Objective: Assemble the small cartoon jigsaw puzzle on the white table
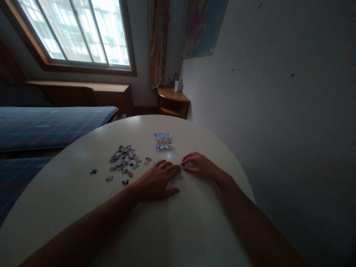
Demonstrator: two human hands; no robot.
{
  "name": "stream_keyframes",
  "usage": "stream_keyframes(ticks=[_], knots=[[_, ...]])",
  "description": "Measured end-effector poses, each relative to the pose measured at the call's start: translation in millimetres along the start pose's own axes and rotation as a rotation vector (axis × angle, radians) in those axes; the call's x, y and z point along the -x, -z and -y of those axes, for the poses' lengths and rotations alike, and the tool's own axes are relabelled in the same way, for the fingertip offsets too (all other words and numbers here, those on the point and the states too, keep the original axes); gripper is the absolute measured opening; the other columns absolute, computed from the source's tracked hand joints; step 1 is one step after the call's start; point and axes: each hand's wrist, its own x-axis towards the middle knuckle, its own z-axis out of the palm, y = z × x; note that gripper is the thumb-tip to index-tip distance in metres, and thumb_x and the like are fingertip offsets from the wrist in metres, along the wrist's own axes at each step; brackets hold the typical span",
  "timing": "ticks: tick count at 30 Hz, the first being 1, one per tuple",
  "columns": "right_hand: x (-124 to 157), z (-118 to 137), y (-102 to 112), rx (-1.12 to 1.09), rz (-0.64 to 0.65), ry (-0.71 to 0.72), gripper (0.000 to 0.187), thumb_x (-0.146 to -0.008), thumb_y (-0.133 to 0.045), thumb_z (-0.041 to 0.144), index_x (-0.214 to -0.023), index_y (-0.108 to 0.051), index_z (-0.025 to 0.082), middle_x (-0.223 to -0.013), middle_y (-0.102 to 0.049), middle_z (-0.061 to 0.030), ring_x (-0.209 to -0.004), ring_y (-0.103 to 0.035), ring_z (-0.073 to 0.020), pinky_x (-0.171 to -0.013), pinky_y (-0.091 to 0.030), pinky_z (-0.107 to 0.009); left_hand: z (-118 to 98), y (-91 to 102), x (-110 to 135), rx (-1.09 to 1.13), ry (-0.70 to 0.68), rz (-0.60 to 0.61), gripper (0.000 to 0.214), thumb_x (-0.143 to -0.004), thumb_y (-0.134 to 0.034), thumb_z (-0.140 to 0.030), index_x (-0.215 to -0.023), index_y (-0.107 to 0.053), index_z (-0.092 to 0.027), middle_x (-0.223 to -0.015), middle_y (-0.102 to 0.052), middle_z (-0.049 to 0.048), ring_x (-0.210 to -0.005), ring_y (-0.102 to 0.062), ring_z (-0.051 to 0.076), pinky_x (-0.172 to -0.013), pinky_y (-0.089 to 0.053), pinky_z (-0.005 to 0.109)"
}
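My left hand (158,180) lies flat on the round white table (83,207), fingers stretched out over a few joined blue puzzle pieces (177,179). My right hand (198,165) rests just to its right, fingers curled in a pinch on a small puzzle piece at the fingertips of both hands. A pile of loose puzzle pieces (124,158) lies left of my left hand, with stray pieces (94,171) further left. A small picture card (163,141) lies beyond the hands.
A bed with a blue plaid cover (47,126) runs along the left. A wooden corner shelf (172,101) stands under the window (80,31). A grey wall (278,111) is close on the right, with a map poster (203,26).
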Motion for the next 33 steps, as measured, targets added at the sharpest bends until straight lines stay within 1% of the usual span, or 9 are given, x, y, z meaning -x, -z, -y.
stream_keyframes(ticks=[4,7,12,14,17,22,24,28,33], knots=[[1,3,1,0.051,0.044,0.024,0.014,-0.086,-0.069,0.023,-0.096,-0.078,0.022,-0.104,-0.074,-0.0056,-0.099,-0.066,-0.0183,-0.09,-0.05,-0.03,0,0.2,-2,0.004,0.012,0.01,0.056,-0.09,-0.057,-0.051,-0.137,-0.049,-0.021,-0.14,-0.055,0.01,-0.126,-0.05,0.03,-0.112,-0.031,0.047],[2,14,3,0.196,0.105,0.056,0.017,-0.088,-0.067,0.023,-0.1,-0.078,0.024,-0.107,-0.074,-0.0055,-0.1,-0.066,-0.0202,-0.095,-0.048,-0.034,-2,-1.9,-4,0.014,0.03,-0.007,0.056,-0.09,-0.057,-0.052,-0.136,-0.05,-0.021,-0.138,-0.056,0.0098,-0.126,-0.05,0.03,-0.112,-0.032,0.048],[3,25,1,0.371,0.13,0.056,0.023,-0.091,-0.062,0.024,-0.109,-0.076,0.024,-0.111,-0.074,-0.0084,-0.101,-0.066,-0.023,-0.095,-0.049,-0.039,1,-7.8,-4,0.051,0.063,-0.064,0.042,-0.096,-0.052,-0.039,-0.136,-0.051,-0.025,-0.137,-0.058,0.0057,-0.124,-0.053,0.026,-0.108,-0.039,0.045],[2,21,-2,0.358,0.11,0.068,0.025,-0.092,-0.06,0.023,-0.112,-0.075,0.025,-0.113,-0.073,-0.0082,-0.101,-0.066,-0.0221,-0.094,-0.049,-0.037,9,-8.4,-1,0.035,0.142,-0.139,0.034,-0.098,-0.048,-0.033,-0.13,-0.055,-0.024,-0.133,-0.061,0.0062,-0.119,-0.057,0.025,-0.102,-0.044,0.044],[0,12,-7,0.286,0.072,0.054,0.023,-0.092,-0.06,0.024,-0.11,-0.075,0.023,-0.111,-0.072,-0.0084,-0.1,-0.066,-0.0213,-0.092,-0.051,-0.036,27,-6.9,7,-0.005,0.264,-0.275,0.022,-0.098,-0.047,-0.025,-0.109,-0.065,-0.02,-0.116,-0.067,0.0075,-0.106,-0.061,0.024,-0.092,-0.05,0.042],[3,20,-1,0.121,-0.012,0.038,0.013,-0.087,-0.068,0.025,-0.097,-0.076,0.022,-0.106,-0.069,-0.008,-0.097,-0.064,-0.019,-0.091,-0.05,-0.033,53,-5.5,18,0.003,0.229,-0.33,0.013,-0.092,-0.054,-0.02,-0.093,-0.067,-0.021,-0.103,-0.069,0.0067,-0.096,-0.062,0.023,-0.089,-0.051,0.04],[5,28,3,0.059,0.029,0.046,0.01,-0.082,-0.074,0.029,-0.09,-0.075,0.022,-0.103,-0.068,-0.0072,-0.098,-0.062,-0.0191,-0.092,-0.049,-0.034,55,-6.8,18,0.023,0.233,-0.325,0.011,-0.091,-0.056,-0.02,-0.094,-0.067,-0.021,-0.105,-0.069,0.0065,-0.098,-0.061,0.023,-0.091,-0.05,0.041],[7,39,7,0.044,0.129,0.012,0.022,-0.073,-0.082,0.031,-0.092,-0.076,0.023,-0.104,-0.067,-0.0073,-0.103,-0.059,-0.0221,-0.095,-0.046,-0.037,48,-9.0,13,0.063,0.241,-0.317,0.012,-0.092,-0.055,-0.02,-0.096,-0.066,-0.021,-0.105,-0.069,0.0062,-0.1,-0.061,0.022,-0.093,-0.05,0.041],[5,43,7,0.06,0.181,-0.029,0.018,-0.076,-0.08,0.03,-0.093,-0.077,0.024,-0.104,-0.066,-0.0075,-0.103,-0.059,-0.0232,-0.095,-0.045,-0.037,38,-10.9,10,0.093,0.213,-0.276,0.013,-0.093,-0.054,-0.021,-0.098,-0.066,-0.022,-0.109,-0.068,0.0059,-0.103,-0.06,0.022,-0.095,-0.049,0.042]])
